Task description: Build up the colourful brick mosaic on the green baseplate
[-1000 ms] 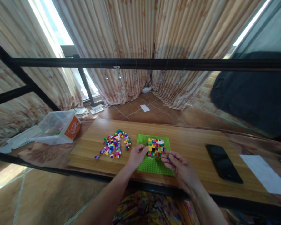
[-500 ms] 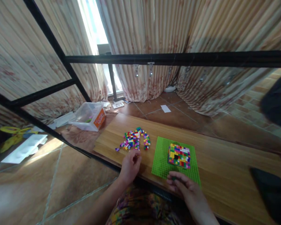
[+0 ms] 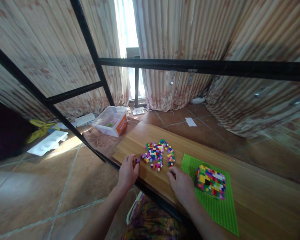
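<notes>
My left hand (image 3: 129, 170) is at the near left end of the loose pile, its fingers curled and closed on a small purple toy brick (image 3: 137, 160) on the table. A heap of small multicoloured toy bricks (image 3: 155, 154) spreads between and beyond my hands. Closer to the green baseplate (image 3: 226, 220), my right hand (image 3: 182, 183) is pinched on a small dark green brick (image 3: 172, 172), mostly hidden by the fingers. On the baseplate stands a block built of many coloured bricks (image 3: 211, 181), right of my right hand.
The wooden table (image 3: 137, 135) runs to the right. A clear plastic box (image 3: 107, 121) with an orange label and some bricks inside stands on the floor behind its left end. Black metal bars (image 3: 160, 63) cross in front of the curtains. White paper (image 3: 190, 122) lies on the tiles.
My view has swung left. My left hand has moved left to the purple brick, and my right hand has gone from the baseplate's near edge towards the loose pile, still pinching the dark green brick.
</notes>
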A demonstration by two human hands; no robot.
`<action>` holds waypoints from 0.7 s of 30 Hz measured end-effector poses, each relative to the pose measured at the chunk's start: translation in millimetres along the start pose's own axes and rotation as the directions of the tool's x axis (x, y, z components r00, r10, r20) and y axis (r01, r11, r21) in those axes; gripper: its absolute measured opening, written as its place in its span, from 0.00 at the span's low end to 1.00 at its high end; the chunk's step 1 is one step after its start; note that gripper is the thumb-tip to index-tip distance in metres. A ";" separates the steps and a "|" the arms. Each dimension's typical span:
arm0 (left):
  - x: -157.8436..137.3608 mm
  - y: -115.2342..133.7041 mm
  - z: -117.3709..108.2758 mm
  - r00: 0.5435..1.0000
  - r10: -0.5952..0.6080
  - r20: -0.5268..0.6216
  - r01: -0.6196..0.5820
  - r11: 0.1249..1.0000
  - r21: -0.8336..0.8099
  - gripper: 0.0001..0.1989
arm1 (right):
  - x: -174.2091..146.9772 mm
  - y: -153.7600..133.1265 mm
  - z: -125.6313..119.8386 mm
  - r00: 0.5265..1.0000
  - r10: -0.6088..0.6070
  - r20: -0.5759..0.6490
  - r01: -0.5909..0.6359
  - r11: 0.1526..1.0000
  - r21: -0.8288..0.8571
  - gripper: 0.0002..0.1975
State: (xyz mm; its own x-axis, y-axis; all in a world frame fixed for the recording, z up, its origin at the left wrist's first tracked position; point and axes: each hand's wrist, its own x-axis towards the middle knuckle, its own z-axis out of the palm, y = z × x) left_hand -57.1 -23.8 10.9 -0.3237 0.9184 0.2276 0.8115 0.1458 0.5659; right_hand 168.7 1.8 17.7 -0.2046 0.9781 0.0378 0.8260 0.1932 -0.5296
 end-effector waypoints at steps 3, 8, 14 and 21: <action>6.5 1.2 3.9 0.998 0.025 0.061 -0.025 1.000 0.009 0.13 | 10.8 -0.6 5.2 0.999 -0.049 -0.009 0.047 0.989 -0.142 0.11; 10.0 1.4 9.7 0.998 0.027 0.063 -0.023 0.998 -0.057 0.11 | 15.1 2.1 8.6 0.994 -0.087 -0.073 0.069 0.974 -0.216 0.13; 1.1 5.0 2.5 0.997 0.042 0.068 -0.021 0.959 -0.283 0.12 | 3.8 -8.7 8.3 0.989 -0.057 -0.140 0.063 0.997 0.035 0.14; -27.4 43.7 -10.8 0.963 0.197 0.184 -0.089 0.877 -0.472 0.15 | -17.8 -42.0 5.2 0.986 0.079 0.148 -0.162 0.677 0.718 0.18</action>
State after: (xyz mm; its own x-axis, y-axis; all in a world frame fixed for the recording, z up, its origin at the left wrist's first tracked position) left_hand -18.0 -46.6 37.9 -0.0628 0.9807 0.1849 0.5108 -0.1276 0.8502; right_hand 135.0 -24.1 34.9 -0.2141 0.9682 -0.1296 0.2155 -0.0825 -0.9730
